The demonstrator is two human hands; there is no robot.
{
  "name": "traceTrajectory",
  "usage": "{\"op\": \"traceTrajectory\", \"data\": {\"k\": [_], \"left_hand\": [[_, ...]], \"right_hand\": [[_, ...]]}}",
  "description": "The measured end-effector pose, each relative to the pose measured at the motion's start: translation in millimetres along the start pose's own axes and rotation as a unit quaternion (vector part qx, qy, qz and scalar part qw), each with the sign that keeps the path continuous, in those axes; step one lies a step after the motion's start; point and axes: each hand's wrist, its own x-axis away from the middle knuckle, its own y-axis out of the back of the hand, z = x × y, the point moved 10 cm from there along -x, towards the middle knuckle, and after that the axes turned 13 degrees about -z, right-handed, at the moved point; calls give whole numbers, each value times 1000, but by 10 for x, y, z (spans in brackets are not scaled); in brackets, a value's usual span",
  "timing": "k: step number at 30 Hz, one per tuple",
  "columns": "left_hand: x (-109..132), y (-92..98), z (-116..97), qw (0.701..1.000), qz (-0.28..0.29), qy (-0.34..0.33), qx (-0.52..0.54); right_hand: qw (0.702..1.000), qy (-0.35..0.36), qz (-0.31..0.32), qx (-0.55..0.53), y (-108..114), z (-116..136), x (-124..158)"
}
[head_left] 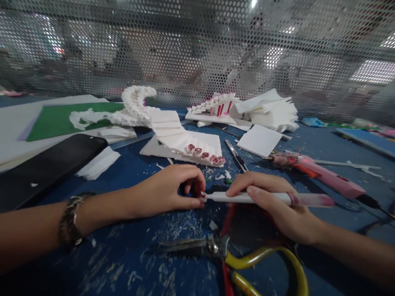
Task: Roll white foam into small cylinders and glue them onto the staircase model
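Note:
Near the middle, my left hand (173,189) pinches a small white piece (203,197) with dark red marks between thumb and fingertips. My right hand (274,201) grips a white marker (243,197) with a pinkish-red end, its tip touching the small piece. Beyond my left hand stands a white stair-like model (175,133); several small white pieces with dark red tops (205,155) line its lower front edge. In front of my hands, yellow-handled scissors (212,246) lie on the blue table (123,250).
A pink glue gun (330,176) lies at right, a craft knife (236,156) and white card (259,140) at centre. A black phone-like object (52,166) and green sheet (58,121) are at left. Another white model (216,109) stands before the perforated metal screen (197,49).

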Motion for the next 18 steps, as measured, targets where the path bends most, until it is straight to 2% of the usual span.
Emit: {"op": "traceTrajectory", "data": {"k": [6, 13, 18], "left_hand": [[4, 6, 15, 1000, -15, 3, 2], [3, -30, -28, 999, 27, -28, 14], [4, -30, -28, 999, 27, -24, 17]], "right_hand": [[1000, 3, 13, 17, -29, 21, 0], [1000, -18, -1, 10, -6, -45, -3], [999, -29, -16, -9, 38, -64, 4]]}}
